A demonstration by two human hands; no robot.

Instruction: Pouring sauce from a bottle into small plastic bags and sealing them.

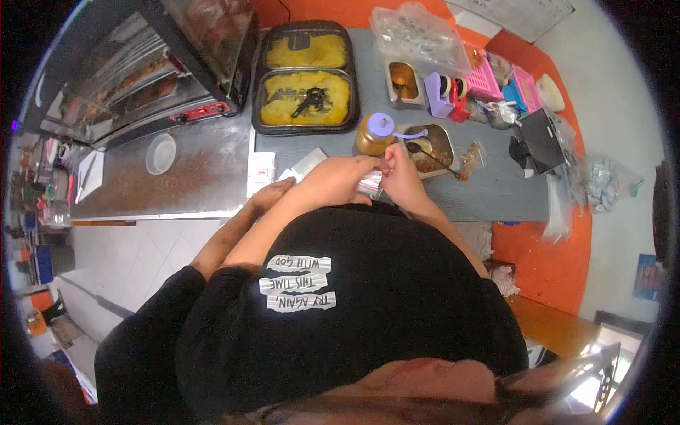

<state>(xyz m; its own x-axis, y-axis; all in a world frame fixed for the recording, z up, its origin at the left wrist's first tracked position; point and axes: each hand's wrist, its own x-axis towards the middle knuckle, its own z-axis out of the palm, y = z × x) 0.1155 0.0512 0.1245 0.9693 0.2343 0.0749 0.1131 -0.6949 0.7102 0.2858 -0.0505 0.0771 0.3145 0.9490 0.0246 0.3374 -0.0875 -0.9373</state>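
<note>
My left hand (337,178) holds a small clear plastic packet (370,183) with white and red on it, close to my black shirt. At the packet's upper right edge, the fingers of my right hand (401,172) are pinched together; fingertips partly hide the hold. Just beyond stands a jar of brown sauce (367,139) with a purple pump lid (381,125). A steel food pan (451,141) with a dark spoon and chunky food lies beyond my right hand. Left of my left hand, a co-worker's hand (271,194) is near white packets (261,169).
Two trays of yellow food (262,109) with black utensils lie at the back. A glass-fronted warming cabinet (207,79) and a round plastic container (160,154) are left. Right are a steel sauce pan (390,98), tape dispensers (438,103), pink baskets (483,79) and a black box (542,141).
</note>
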